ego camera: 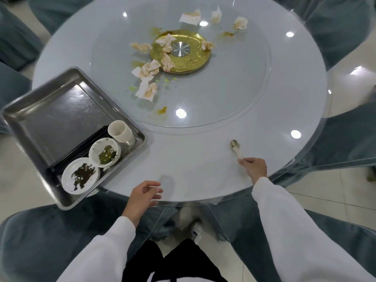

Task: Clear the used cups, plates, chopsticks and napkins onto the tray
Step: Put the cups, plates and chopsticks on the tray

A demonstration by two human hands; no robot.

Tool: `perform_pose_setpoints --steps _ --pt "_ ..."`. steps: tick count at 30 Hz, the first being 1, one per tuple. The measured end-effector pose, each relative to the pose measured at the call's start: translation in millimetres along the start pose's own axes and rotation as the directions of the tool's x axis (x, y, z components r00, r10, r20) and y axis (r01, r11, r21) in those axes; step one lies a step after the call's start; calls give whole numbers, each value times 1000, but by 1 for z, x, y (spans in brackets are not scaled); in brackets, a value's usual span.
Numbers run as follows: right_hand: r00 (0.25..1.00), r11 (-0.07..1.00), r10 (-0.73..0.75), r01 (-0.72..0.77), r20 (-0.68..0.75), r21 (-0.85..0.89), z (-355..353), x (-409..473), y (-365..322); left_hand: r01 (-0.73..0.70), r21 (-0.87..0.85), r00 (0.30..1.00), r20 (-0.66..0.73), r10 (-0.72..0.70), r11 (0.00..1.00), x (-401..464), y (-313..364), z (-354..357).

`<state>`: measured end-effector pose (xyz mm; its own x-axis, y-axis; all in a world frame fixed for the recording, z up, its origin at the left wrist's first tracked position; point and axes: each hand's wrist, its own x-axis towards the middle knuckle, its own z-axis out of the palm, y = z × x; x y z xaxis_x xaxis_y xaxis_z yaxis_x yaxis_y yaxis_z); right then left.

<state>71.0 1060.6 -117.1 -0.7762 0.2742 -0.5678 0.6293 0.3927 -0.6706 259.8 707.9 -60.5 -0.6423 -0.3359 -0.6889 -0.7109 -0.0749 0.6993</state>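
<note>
Head view of a round tabletop [203, 151] with a glass turntable [234, 78] at its centre. The right hand [253, 166] pinches the handle end of a soiled spoon [236, 148] between its fingers, near the tabletop's near right edge; the spoon's bowl lies on the surface. The left hand [142, 197] hovers at the near edge, fingers loosely spread and holding nothing. A steel tray [50, 110] overhangs the tabletop's left edge; its near corner carries two dirty plates [92, 166], a stack of cups [121, 132] lying on its side and dark chopsticks [81, 149], with bare tray floor beyond. Crumpled napkins [147, 78] lie scattered around the gold hub [181, 50], well apart from both hands. Open surface separates spoon and tray.
</note>
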Motion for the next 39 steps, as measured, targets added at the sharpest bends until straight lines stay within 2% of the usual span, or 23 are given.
perform_pose_setpoints --steps 4,10,17,20,24,28,31,36,39 --pt "992 992 -2 -14 129 126 29 -37 -4 7 -29 1000 21 -6 1000 -8 -5 -7" --pt "930 984 -59 -7 362 176 106 -114 -16 -24 -59 997 76 28 998 -18 -13 -21" --pt "822 977 -207 149 530 151 198 -206 -40 -50 -178 994 85 66 983 -14 -5 -68" --pt "800 964 -267 230 537 137 228 -238 -54 -28 -271 993 101 58 962 -11 2 -101" --pt "819 950 -311 273 483 150 270 -278 -70 71 -439 988 152 -4 896 -4 4 -155" --pt "815 922 -385 359 434 144 303 -306 -84 82 -471 983 184 7 878 6 4 -195" --pt "809 903 -419 418 412 96 322 -320 -97 74 -434 981 193 12 898 17 9 -218" --pt "872 928 -372 358 318 102 331 -329 -118 48 -478 979 198 55 877 49 32 -245" --pt "891 943 -332 322 309 84 320 -325 -123 1 -495 983 158 89 869 74 55 -253"
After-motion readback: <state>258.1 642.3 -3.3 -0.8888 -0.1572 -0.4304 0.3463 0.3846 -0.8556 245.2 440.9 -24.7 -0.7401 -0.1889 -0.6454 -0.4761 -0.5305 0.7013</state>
